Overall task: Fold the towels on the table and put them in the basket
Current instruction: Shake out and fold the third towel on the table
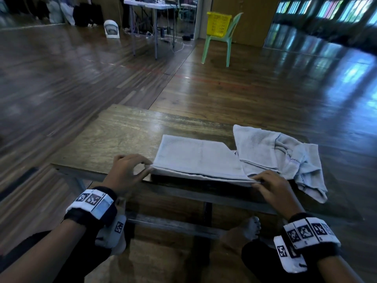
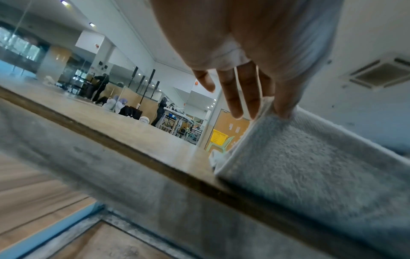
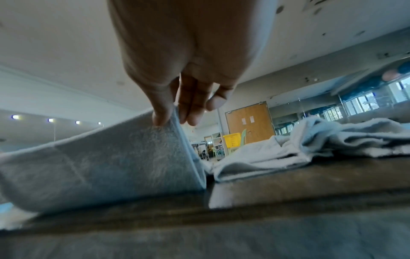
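Head view: both hands pinch towel, long axis left-right.

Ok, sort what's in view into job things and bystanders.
Job:
- flat towel, pinched at its near corners by left hand and right hand
- crumpled towel
- yellow basket
- table

Bystanders:
- green chair
- white folding table
- small white fan

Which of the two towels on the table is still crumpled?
The right towel, bunched and hanging off the table edge. The left towel lies flat, both hands pinching its near corners.
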`<state>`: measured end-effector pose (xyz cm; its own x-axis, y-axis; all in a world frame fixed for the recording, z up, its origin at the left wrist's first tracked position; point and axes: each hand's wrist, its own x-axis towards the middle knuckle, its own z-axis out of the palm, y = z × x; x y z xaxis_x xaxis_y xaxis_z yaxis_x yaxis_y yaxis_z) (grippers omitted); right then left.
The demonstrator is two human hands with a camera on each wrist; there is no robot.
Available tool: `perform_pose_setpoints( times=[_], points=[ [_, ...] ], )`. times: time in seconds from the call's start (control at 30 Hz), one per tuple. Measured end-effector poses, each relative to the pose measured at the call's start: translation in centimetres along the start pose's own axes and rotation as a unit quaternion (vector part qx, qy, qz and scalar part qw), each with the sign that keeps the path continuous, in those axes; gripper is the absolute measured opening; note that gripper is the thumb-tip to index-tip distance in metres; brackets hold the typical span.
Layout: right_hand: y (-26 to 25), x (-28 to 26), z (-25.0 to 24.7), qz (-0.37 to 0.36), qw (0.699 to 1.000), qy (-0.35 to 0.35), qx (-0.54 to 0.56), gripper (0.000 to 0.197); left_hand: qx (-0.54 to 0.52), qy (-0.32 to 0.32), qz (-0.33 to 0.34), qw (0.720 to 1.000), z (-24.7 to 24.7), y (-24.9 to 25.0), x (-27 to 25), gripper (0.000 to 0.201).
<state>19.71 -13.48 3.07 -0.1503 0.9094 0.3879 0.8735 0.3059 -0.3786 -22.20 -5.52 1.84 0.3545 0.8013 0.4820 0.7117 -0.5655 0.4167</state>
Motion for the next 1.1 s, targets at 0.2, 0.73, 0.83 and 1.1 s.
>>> perform_pose_setpoints(
  times=[0.2, 0.73, 0.83, 1.1],
  points=[
    [-4.0, 0.7, -6.9, 0.027, 0.994, 0.044, 0.096, 0.026, -0.092, 0.084, 0.051, 0.991, -5.7, 3.2, 1.9, 0.022],
    [-1.7, 8.5, -8.0, 0.067, 0.989, 0.052, 0.121, 0.016, 0.027, 0.053, 0.066, 0.996, -8.6, 2.6, 9.9, 0.032],
    [-0.8, 10.4, -6.6, 0.061, 0.991, 0.089, 0.081, 0.011, 0.093, 0.054, 0.016, 0.994, -6.7, 1.8, 10.6, 0.026],
    [2.5, 8.1, -0.7, -0.003, 0.996, 0.087, -0.005, 0.02, 0.117, -0.005, -0.008, 0.993, -1.1, -0.3, 7.3, 0.021]
  ],
)
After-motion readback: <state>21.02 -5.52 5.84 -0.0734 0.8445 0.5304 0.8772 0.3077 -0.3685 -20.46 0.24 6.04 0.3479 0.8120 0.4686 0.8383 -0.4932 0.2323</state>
